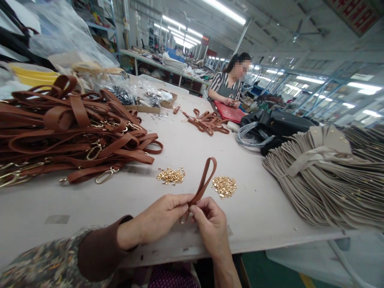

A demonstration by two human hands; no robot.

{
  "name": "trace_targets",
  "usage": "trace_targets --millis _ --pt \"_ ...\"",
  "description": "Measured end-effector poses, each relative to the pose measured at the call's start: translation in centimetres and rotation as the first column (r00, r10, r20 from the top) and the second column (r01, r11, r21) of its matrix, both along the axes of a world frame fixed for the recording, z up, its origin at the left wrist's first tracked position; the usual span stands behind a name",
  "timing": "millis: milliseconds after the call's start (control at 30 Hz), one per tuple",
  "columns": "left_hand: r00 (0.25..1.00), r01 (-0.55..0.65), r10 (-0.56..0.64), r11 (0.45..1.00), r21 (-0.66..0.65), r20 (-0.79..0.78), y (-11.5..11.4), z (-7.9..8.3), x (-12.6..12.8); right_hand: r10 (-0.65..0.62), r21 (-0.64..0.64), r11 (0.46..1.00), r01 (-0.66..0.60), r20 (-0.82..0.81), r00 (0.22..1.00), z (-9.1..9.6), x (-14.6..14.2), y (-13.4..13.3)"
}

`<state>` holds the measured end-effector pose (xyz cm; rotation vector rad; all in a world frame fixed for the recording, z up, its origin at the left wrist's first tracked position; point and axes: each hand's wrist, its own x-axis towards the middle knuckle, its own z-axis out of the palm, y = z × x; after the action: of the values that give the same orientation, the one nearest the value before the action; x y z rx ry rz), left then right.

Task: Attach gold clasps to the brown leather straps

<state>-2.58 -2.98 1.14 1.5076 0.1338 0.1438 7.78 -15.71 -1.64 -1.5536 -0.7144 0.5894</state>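
Observation:
Between my two hands, close to the table's front edge, a brown leather strap (pixel 204 180) is folded into an upright loop. My left hand (pixel 162 216) pinches its lower end from the left side. From the right, my right hand (pixel 211 222) grips the same end with thumb and fingers. A bit of metal shows below the fingertips, too small to make out. Just beyond the hands lie two heaps of small gold-coloured metal pieces, one left heap (pixel 171 176) and one right heap (pixel 224 187), with the strap's loop standing between them.
A big pile of brown straps with gold clasps (pixel 84 136) covers the table's left side. Stacked beige pieces (pixel 324 176) stand at the right, beside black bags (pixel 279 124). Farther back lie a smaller strap pile (pixel 207 121) and a seated co-worker (pixel 229 86) with a red item.

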Motion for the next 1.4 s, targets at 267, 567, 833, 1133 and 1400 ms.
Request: trace_targets --millis 267,567,833,1133,1400 --pt "0.974 -0.141 0.085 0.952 -0.272 -0.209 1.2 -0.9 -0.2 0.053 -0.262 0.943 0.206 0.728 0.684 0.0 6.8 -1.1" --pt "0.911 -0.331 0.226 0.899 -0.285 -0.344 1.4 -2.0 0.4 0.474 -0.449 0.741 0.499 0.877 0.086 -0.5 9.9 0.9" --pt "0.893 -0.423 0.343 0.86 -0.284 -0.29 1.5 -2.3 0.6 0.231 -0.335 0.891 0.306 0.916 0.329 -0.8 9.8 0.7" --pt "0.92 -0.369 0.337 0.917 -0.151 -0.202 1.0 -2.5 0.3 0.008 0.043 0.998 -0.04 0.575 0.818 -1.5 2.4 0.1" --pt "0.92 -0.383 0.387 0.921 0.063 -0.066 0.5 -3.0 -0.1 -0.013 0.096 0.991 -0.092 0.761 0.648 -0.4 0.9 1.5"
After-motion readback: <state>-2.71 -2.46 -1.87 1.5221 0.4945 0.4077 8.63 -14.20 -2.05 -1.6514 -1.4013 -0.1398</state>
